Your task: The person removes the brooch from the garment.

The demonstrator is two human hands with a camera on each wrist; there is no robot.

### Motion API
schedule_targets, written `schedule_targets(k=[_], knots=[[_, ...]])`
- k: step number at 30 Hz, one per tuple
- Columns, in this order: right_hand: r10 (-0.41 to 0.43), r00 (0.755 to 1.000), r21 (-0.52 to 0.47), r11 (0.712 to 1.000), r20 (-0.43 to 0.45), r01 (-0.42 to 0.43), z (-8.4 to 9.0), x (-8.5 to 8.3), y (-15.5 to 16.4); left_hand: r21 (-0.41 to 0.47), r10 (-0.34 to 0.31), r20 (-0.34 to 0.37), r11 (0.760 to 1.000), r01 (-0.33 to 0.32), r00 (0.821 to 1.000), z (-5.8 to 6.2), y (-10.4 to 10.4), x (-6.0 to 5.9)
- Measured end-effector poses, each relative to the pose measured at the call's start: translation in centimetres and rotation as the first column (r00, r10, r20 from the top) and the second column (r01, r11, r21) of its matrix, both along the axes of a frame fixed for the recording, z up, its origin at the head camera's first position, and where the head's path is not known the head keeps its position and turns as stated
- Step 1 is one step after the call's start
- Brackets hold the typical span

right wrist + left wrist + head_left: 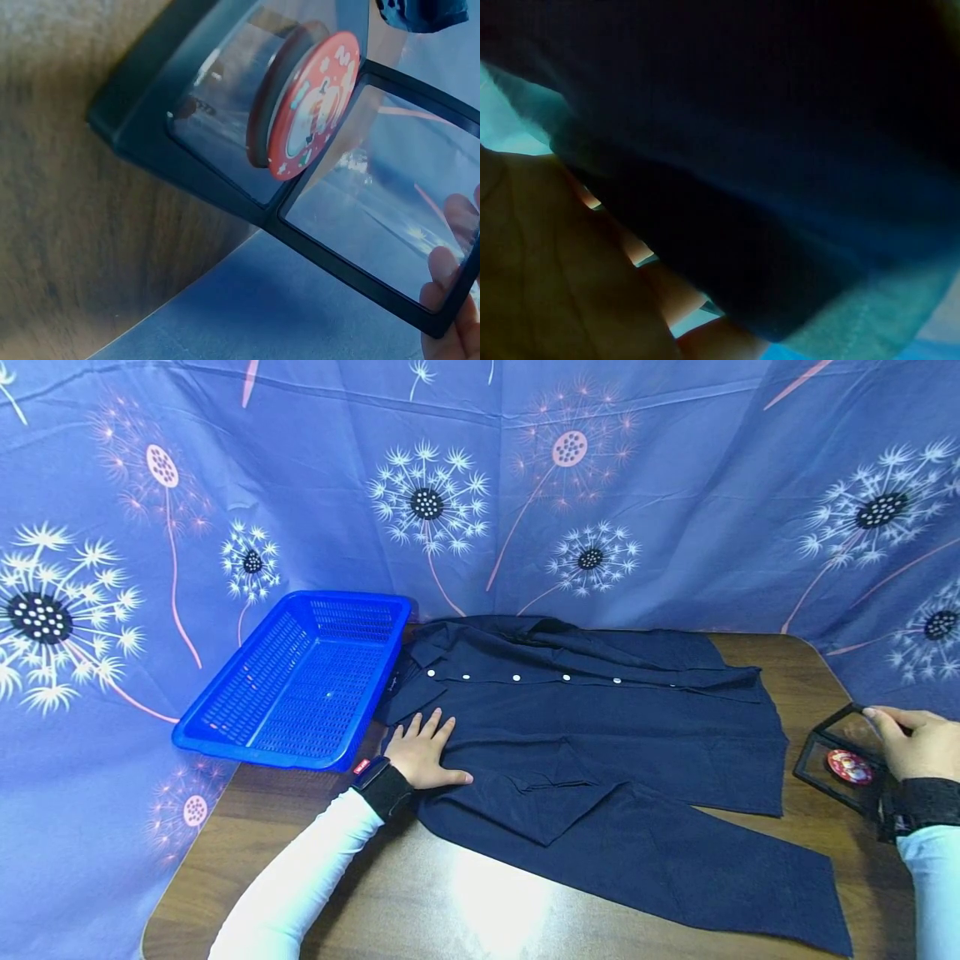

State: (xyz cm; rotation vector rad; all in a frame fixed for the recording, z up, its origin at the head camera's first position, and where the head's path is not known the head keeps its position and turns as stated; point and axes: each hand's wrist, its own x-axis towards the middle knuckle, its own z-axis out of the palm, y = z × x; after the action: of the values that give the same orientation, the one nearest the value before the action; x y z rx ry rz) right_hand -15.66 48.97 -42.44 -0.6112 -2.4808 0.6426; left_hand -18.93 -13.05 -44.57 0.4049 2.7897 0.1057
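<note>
A dark navy button-up shirt lies spread on the table, white buttons along its placket and one sleeve toward the front right. On it, below the collar, rests my left hand, palm down with fingers spread. Dark cloth fills most of the left wrist view beside that hand. At the table's right side my right hand pinches the edge of a hinged, black-framed display case with clear windows. The case stands unfolded, its lower half at the tabletop. A red round badge is held in one half.
Left of the shirt stands a blue plastic basket, close against the collar. The brown wooden table carries everything. Behind hangs a blue dandelion-print cloth. Bright glare marks the tabletop's front.
</note>
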Motion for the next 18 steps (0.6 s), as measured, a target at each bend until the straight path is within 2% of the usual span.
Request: schedule_targets(k=[2,11,18], knots=[[-0.009,1.000,0.020,1.000,0.007,0.009,0.0,0.1,-0.2,0.006,-0.002,-0.007,1.000,0.002,1.000,0.0,0.0,0.0],[0.060,0.998,0.117,0.991,-0.018,-0.058,-0.3,1.0,-0.7,0.005,-0.007,-0.034,1.000,0.007,0.999,0.0,0.0,0.1],[0.188,0.982,0.162,0.970,-0.022,-0.182,-0.7,2.1,-0.7,0.008,-0.005,-0.024,1.000,0.005,1.000,-0.1,0.0,0.1]])
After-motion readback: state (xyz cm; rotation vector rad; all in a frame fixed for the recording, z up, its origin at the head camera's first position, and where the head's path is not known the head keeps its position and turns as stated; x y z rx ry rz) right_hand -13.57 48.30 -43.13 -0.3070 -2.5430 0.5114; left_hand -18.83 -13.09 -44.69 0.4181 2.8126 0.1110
